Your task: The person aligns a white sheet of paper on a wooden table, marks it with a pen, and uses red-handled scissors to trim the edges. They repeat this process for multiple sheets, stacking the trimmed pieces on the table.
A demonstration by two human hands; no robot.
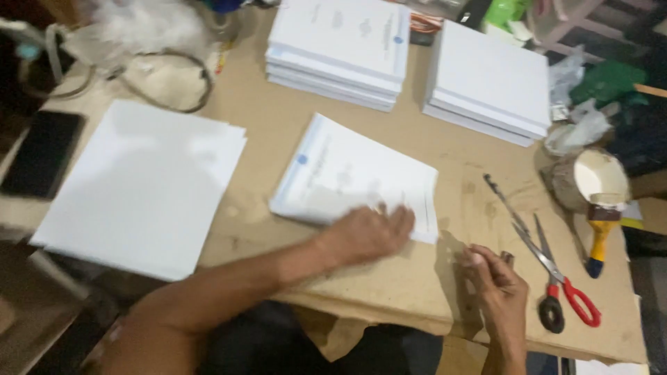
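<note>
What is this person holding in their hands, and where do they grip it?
Nothing is gripped. The left hand lies flat on the near edge of the printed paper stack, pressing it down. The right hand is loosely curled beside it; whether it pinches anything cannot be told.

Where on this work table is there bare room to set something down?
Bare board lies between the blank sheet stack and the printed booklet, and between that booklet and the scissors. The right edge is crowded: glue pot, brush.

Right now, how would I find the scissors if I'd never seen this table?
Look at the brown cardboard-covered table, at its near right corner, just right of the right hand. The scissors lie there, the only thing with red and black handle loops.
</note>
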